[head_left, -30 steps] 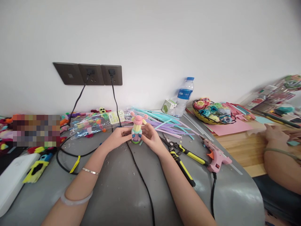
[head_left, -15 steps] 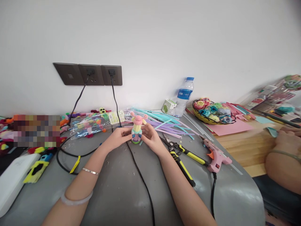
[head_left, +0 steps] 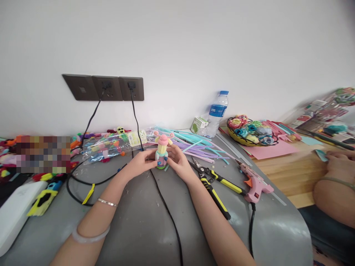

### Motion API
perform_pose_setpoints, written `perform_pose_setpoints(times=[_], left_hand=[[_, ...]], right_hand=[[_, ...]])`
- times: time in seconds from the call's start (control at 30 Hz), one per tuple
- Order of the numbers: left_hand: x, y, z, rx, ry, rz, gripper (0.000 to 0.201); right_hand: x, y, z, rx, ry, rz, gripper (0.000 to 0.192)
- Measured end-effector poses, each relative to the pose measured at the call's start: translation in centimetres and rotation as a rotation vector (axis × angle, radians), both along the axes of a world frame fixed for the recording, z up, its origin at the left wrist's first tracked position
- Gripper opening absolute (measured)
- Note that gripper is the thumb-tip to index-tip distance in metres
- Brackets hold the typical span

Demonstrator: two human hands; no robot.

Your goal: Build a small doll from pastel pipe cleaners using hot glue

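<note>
Between my hands stands a small upright pastel figure (head_left: 162,149), which seems made of fuzzy pipe cleaners. Its top is pink with curled ends, its middle yellow, then light blue and lilac above a green base. My left hand (head_left: 144,159) grips its left side, thumb on the lower front. From the other side my right hand (head_left: 177,160) closes on it, thumb likewise at the front. The fingers behind the figure are partly hidden. Behind it lies a spread of purple, turquoise and pink pipe cleaners (head_left: 199,144).
Pliers (head_left: 213,184) with yellow-black handles and a pink glue gun (head_left: 256,188) lie to the right. A water bottle (head_left: 217,114) stands by the wall. A black cable (head_left: 169,216) crosses the grey table (head_left: 138,229). At far right is another person's hand (head_left: 341,164).
The figure has turned or tilted slightly between my fingers, and its lilac lower front shows more clearly. My hands have otherwise hardly moved.
</note>
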State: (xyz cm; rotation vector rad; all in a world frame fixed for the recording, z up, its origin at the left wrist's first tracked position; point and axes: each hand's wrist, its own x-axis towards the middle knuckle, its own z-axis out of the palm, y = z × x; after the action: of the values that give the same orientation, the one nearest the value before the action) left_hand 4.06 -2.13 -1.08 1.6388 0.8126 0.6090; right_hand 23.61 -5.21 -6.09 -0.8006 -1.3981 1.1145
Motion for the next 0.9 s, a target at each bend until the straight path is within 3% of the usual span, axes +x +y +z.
perform_pose_setpoints(times=[0.1,0.3,0.67,0.9], left_hand=[[0.3,-0.1,-0.6,0.014,-0.014,-0.001,0.058],[1.2,-0.2,-1.7,0.130,0.033,0.102,0.034],[0.8,0.7,-1.2,0.105,-0.123,0.339,0.041],[0.6,0.9,-1.1,0.092,-0.148,0.415,0.038]], right_hand=[[0.0,0.0,0.1,-0.007,0.010,0.000,0.052],[-0.1,0.0,0.0,-0.017,0.015,0.005,0.056],[0.3,-0.1,0.6,-0.006,0.042,-0.208,0.051],[-0.2,-0.1,1.3,0.010,0.040,-0.261,0.045]])
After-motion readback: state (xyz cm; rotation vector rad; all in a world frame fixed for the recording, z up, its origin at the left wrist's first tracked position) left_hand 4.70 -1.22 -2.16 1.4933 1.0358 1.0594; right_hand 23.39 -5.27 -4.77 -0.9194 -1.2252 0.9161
